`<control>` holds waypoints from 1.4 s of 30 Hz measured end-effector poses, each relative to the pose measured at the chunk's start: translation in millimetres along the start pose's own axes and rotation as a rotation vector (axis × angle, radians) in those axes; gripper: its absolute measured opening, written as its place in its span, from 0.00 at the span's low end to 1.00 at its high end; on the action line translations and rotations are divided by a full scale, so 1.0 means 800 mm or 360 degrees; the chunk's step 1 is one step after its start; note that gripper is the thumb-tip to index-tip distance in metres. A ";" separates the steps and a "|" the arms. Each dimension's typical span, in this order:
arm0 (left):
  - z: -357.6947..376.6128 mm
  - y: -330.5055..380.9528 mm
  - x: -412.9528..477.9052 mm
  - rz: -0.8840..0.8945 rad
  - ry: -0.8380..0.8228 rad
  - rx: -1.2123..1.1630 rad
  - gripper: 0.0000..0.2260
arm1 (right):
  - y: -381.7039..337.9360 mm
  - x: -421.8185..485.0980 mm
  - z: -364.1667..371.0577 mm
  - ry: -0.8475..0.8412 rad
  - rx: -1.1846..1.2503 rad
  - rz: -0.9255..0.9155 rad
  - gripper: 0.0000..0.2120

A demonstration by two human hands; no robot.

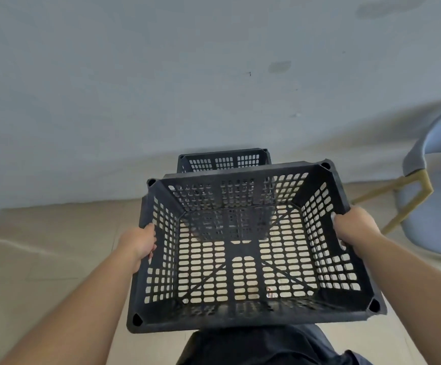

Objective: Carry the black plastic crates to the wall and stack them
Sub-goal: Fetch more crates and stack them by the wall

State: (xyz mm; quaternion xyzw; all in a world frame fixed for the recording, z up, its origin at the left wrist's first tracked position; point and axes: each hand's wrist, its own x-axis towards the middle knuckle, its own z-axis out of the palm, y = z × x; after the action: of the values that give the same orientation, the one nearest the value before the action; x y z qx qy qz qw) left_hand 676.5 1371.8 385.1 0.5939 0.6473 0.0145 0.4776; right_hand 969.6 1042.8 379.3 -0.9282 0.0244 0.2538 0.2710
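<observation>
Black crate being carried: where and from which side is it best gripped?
Grip the crate by the rim midway along its two side walls, coming from either side, as the left hand and right hand do. Wide and open-topped, it should stay level so.

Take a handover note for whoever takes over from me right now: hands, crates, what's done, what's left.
Left hand grips the left side of the carried crate; right hand grips its right side.
The carried crate is empty and held up in front of the body.
A second crate stands ahead at the wall, its lower part hidden.
Done: at least one crate is at the wall.
Left: probably set the carried crate onto the second crate. Mind the blue chair on the right.
</observation>
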 end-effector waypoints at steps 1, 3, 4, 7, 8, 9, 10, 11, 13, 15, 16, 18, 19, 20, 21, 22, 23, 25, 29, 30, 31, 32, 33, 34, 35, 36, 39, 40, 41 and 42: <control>0.003 0.018 0.012 0.0013 0.0010 -0.0004 0.13 | -0.016 0.019 -0.001 -0.0010 -0.0004 -0.0013 0.15; 0.010 0.050 0.038 0.0021 0.0008 -0.0030 0.13 | -0.049 0.057 -0.002 -0.0018 -0.0015 -0.0037 0.15; 0.011 0.063 0.051 0.0011 0.0001 -0.0044 0.14 | -0.065 0.073 -0.001 -0.0017 -0.0015 -0.0036 0.16; 0.010 0.097 0.096 0.0001 -0.0008 -0.0060 0.16 | -0.107 0.111 0.010 -0.0020 -0.0041 -0.0030 0.15; 0.009 0.109 0.115 0.0003 -0.0006 -0.0059 0.17 | -0.121 0.124 0.015 -0.0020 -0.0047 -0.0030 0.15; 0.008 0.120 0.135 -0.0003 0.0005 -0.0057 0.17 | -0.135 0.137 0.021 -0.0021 -0.0049 -0.0024 0.15; 0.008 0.132 0.155 -0.0021 0.0010 -0.0056 0.16 | -0.150 0.149 0.027 -0.0029 -0.0055 -0.0013 0.15; 0.008 0.143 0.176 -0.0040 0.0000 -0.0055 0.16 | -0.165 0.161 0.033 -0.0031 -0.0063 0.0001 0.15; 0.010 0.165 0.218 -0.0066 -0.0054 -0.0065 0.16 | -0.194 0.187 0.047 -0.0016 -0.0086 0.0024 0.15; 0.013 0.187 0.257 -0.0086 -0.0111 -0.0067 0.17 | -0.221 0.209 0.060 0.0001 -0.0103 0.0067 0.15; 0.015 0.198 0.276 -0.0096 -0.0135 -0.0065 0.17 | -0.235 0.219 0.065 0.0010 -0.0102 0.0089 0.15; 0.017 0.219 0.309 -0.0106 -0.0155 -0.0062 0.17 | -0.260 0.241 0.078 0.0016 -0.0117 0.0117 0.16; 0.018 0.230 0.322 -0.0099 -0.0160 -0.0044 0.17 | -0.271 0.251 0.083 0.0022 -0.0121 0.0131 0.16; 0.020 0.240 0.335 -0.0084 -0.0167 -0.0016 0.17 | -0.281 0.260 0.087 0.0032 -0.0124 0.0148 0.17; 0.022 0.249 0.347 -0.0060 -0.0172 0.0018 0.17 | -0.291 0.270 0.091 0.0043 -0.0130 0.0156 0.17; 0.025 0.259 0.358 -0.0033 -0.0178 0.0057 0.18 | -0.298 0.279 0.095 0.0045 -0.0138 0.0169 0.17; 0.028 0.268 0.367 -0.0012 -0.0181 0.0101 0.18 | -0.304 0.289 0.098 0.0043 -0.0141 0.0178 0.18; 0.036 0.284 0.388 0.0038 -0.0164 0.0141 0.17 | -0.316 0.310 0.102 0.0041 -0.0131 0.0195 0.17; 0.051 0.303 0.428 0.0023 -0.0152 0.0236 0.14 | -0.336 0.346 0.113 0.0011 -0.0138 0.0218 0.16; 0.055 0.305 0.436 0.0022 -0.0152 0.0251 0.14 | -0.340 0.353 0.116 -0.0004 -0.0142 0.0230 0.16; 0.058 0.307 0.442 0.0013 -0.0153 0.0282 0.14 | -0.342 0.360 0.121 -0.0021 -0.0150 0.0229 0.16; 0.061 0.308 0.449 0.0022 -0.0150 0.0308 0.14 | -0.343 0.368 0.126 -0.0035 -0.0162 0.0235 0.16; 0.065 0.311 0.455 0.0025 -0.0150 0.0311 0.14 | -0.344 0.376 0.130 -0.0047 -0.0177 0.0239 0.17; 0.070 0.312 0.462 0.0025 -0.0148 0.0320 0.15 | -0.346 0.383 0.133 -0.0056 -0.0198 0.0252 0.17; 0.073 0.314 0.465 0.0012 -0.0140 0.0337 0.15 | -0.346 0.390 0.136 -0.0061 -0.0225 0.0257 0.18; 0.076 0.317 0.469 0.0013 -0.0123 0.0355 0.15 | -0.348 0.395 0.138 -0.0059 -0.0249 0.0263 0.18; 0.078 0.322 0.476 -0.0031 -0.0090 0.0326 0.14 | -0.354 0.403 0.142 -0.0054 -0.0319 0.0292 0.19; 0.078 0.321 0.476 -0.0038 -0.0096 0.0312 0.13 | -0.355 0.403 0.142 -0.0058 -0.0331 0.0309 0.20; 0.077 0.320 0.477 -0.0050 -0.0095 0.0317 0.11 | -0.356 0.402 0.142 -0.0070 -0.0345 0.0326 0.20; 0.076 0.319 0.476 -0.0060 -0.0092 0.0330 0.10 | -0.357 0.402 0.142 -0.0087 -0.0355 0.0345 0.20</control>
State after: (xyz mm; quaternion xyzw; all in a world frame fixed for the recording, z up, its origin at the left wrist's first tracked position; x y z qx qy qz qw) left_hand 969.4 1711.8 272.3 0.6279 0.6424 -0.0787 0.4322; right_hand 1249.4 1374.2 281.3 -0.9373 0.0888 0.3077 0.1376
